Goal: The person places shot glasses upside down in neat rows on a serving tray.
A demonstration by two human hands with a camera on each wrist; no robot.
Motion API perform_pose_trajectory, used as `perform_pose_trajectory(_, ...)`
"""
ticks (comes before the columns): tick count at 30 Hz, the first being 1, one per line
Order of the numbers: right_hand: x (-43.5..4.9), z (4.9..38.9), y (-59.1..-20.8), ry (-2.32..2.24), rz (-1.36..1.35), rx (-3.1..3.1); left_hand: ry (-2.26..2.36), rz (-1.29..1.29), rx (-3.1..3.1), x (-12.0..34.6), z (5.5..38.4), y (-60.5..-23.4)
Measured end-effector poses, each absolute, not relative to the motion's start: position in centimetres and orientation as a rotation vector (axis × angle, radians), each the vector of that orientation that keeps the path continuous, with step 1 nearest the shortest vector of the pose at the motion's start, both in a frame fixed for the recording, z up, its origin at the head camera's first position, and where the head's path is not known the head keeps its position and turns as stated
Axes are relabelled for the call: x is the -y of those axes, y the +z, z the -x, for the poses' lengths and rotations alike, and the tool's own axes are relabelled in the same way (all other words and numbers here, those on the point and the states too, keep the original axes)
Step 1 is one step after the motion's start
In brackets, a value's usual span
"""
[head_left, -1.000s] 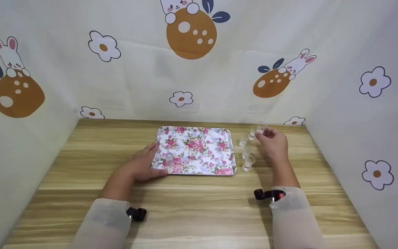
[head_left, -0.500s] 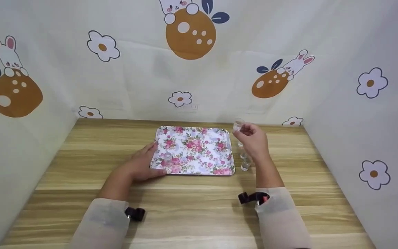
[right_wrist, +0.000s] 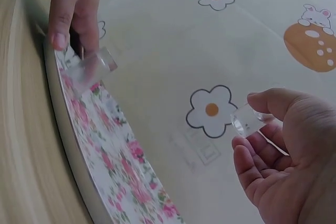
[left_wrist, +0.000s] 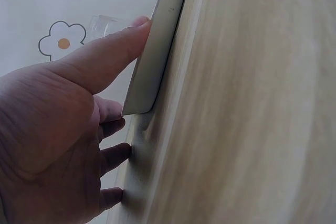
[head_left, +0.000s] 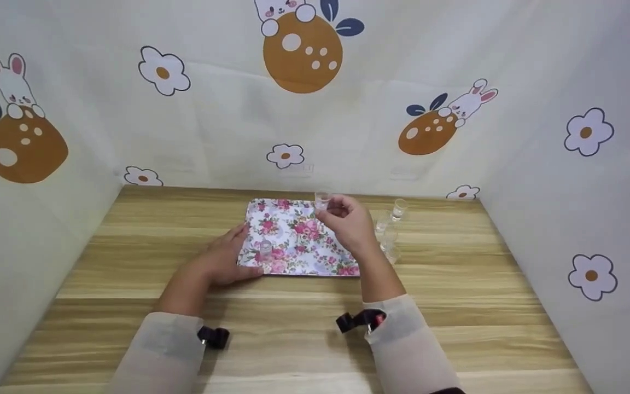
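Note:
My right hand (head_left: 352, 225) pinches a small clear shot glass (head_left: 321, 200) between thumb and fingers, over the far edge of a white tray (head_left: 315, 260) with pink roses. In the right wrist view, that glass shows well above the tray, with the other fingers loosely curled below it. At the tray's near left corner, my left hand (head_left: 221, 259) holds the edge, thumb along the front rim and fingers against the left side. Another clear shot glass (head_left: 266, 250) stands on the tray near that hand.
To the right of the tray stand several more clear glasses, the farthest glass (head_left: 399, 209) at the back; my right forearm partly covers the nearer ones. A patterned curtain (head_left: 216, 131) closes off the back and sides of the wooden table (head_left: 282, 339).
My right hand has lifted a shot glass from the group at right and carried it left over the tray's far edge. My left hand stays at the tray's corner.

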State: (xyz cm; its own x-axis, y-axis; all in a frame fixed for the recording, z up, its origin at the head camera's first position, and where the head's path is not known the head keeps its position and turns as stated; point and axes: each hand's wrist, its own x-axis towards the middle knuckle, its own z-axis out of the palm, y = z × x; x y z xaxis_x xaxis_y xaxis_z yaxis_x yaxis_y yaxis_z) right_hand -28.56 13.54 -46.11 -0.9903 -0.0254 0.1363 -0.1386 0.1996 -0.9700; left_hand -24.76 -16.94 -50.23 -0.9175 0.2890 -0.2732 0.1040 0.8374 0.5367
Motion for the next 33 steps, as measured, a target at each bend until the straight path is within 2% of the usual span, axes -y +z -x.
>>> perform_pose_trajectory(10, -10.0, 27.7, -46.2, 1.959, -0.317, 2.429, 0.737, -0.318, -2.685, 16.9, 25.0, -50.5)
perform_pose_trajectory(25, -9.4, 28.2, -48.3, 1.659, -0.477, 2.541, 0.731, -0.294, -2.690, 16.9, 24.9, -50.5)
perform_pose_trajectory(33, -9.2, 28.2, -49.0, 1.796, -0.456, 2.626, 0.740, -0.288, -2.684, 17.0, 24.8, -50.5)
